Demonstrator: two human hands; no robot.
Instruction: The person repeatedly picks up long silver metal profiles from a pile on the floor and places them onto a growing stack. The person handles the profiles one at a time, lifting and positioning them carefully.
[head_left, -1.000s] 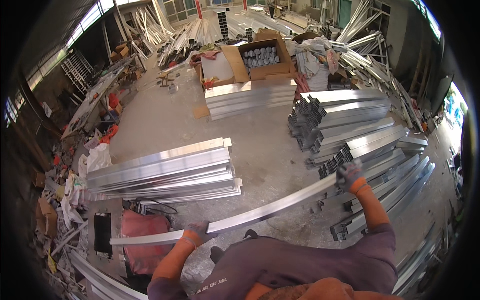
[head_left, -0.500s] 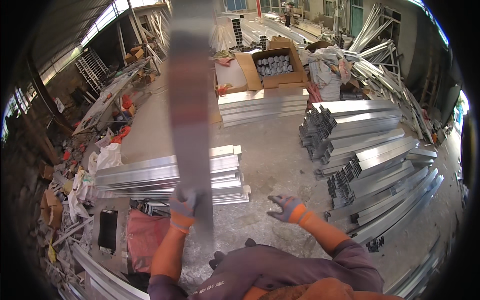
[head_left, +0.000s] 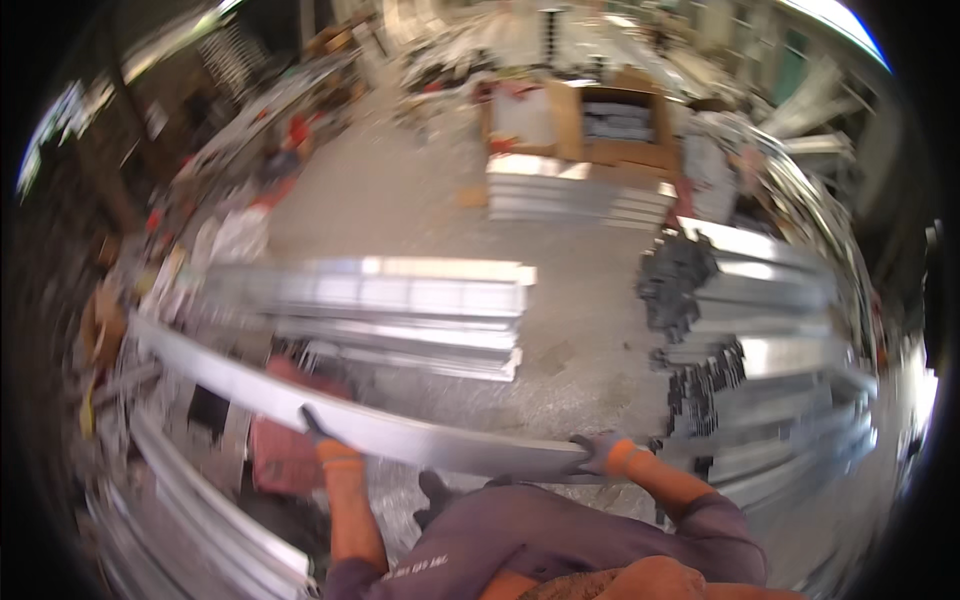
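A long silver metal profile [head_left: 430,437] lies slantwise across the front of my body, its far end up at the left and its near end at the right. My left hand [head_left: 332,448], in a grey glove with an orange cuff, grips the profile's near edge partway along, one dark finger showing against its face. At the right end, my right hand [head_left: 602,456], gloved alike, is closed around the tip. Some of the fingers are hidden by the profile. Just beyond it rests a stack of silver profiles [head_left: 430,295] on the floor.
More bundled profiles [head_left: 780,350] lie at the right, with another stack [head_left: 570,198] farther off. Behind that stand open cardboard boxes [head_left: 668,120]. A red sack [head_left: 290,455] is below the held profile at left, near long metal strips [head_left: 200,490]. Motion blurs the surroundings.
The profile has swung from upright in my left hand to lying across my body. My right hand, open and free before, now holds its right end. The view has shifted.
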